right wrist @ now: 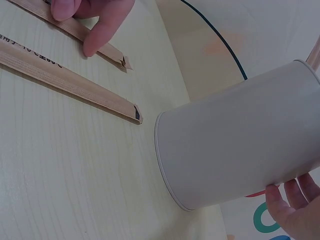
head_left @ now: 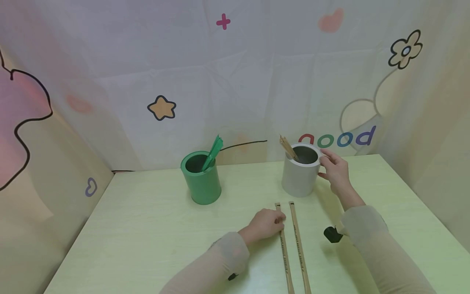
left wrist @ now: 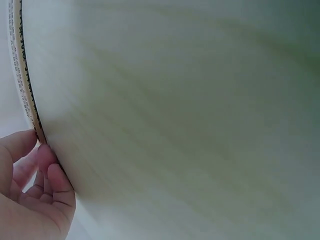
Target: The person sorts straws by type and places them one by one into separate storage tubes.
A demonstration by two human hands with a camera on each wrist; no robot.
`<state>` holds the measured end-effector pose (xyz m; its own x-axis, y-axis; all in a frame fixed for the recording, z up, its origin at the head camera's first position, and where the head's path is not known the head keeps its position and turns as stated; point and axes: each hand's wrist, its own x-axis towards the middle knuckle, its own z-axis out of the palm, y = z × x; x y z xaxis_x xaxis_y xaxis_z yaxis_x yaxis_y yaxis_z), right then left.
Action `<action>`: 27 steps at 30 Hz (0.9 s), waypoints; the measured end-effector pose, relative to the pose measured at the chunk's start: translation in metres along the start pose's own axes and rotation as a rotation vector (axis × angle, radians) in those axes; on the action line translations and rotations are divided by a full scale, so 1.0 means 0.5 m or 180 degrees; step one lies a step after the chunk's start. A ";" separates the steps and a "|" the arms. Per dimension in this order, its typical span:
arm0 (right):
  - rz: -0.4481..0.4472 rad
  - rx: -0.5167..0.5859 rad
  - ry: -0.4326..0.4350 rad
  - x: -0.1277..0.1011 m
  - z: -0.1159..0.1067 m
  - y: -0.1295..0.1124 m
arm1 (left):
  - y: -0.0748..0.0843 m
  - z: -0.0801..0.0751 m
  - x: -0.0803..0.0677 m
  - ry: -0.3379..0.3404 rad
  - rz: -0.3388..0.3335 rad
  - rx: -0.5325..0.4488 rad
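Note:
In the head view my left hand (head_left: pixel 266 222) pinches a slim brown paper-wrapped stick (head_left: pixel 284 253) near its far end. Thumb and fingertips close on that printed wrapper (left wrist: pixel 26 75) in the left wrist view. A second wrapped stick (head_left: pixel 300 241) lies beside it, to the right. My right hand (head_left: pixel 335 169) touches the right side of an upright grey cup (head_left: pixel 299 179) near the rim. Its fingertips (right wrist: pixel 274 192) rest against the cup's wall in the right wrist view. Several brown wrapped sticks (head_left: pixel 288 148) lean inside this cup.
A green cup (head_left: pixel 203 185) with green wrapped sticks (head_left: pixel 213 152) stands to the left on the pale wooden table (head_left: pixel 139 228). Behind the table hangs a printed cloth (head_left: pixel 235 94), close to both cups. More cloth (head_left: pixel 437 143) borders the right side.

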<state>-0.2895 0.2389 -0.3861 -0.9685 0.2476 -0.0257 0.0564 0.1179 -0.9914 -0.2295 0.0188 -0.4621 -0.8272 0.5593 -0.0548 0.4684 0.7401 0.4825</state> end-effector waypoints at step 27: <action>-0.0028 0.0074 -0.0016 0.003 0.000 0.002 | -0.003 -0.005 -0.009 0.0155 -0.0500 -0.0292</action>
<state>-0.2910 0.2396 -0.3872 -0.9702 0.2417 -0.0177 0.0424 0.0975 -0.9943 -0.2274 0.0142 -0.4602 -0.9030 0.4190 -0.0945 0.3038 0.7786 0.5491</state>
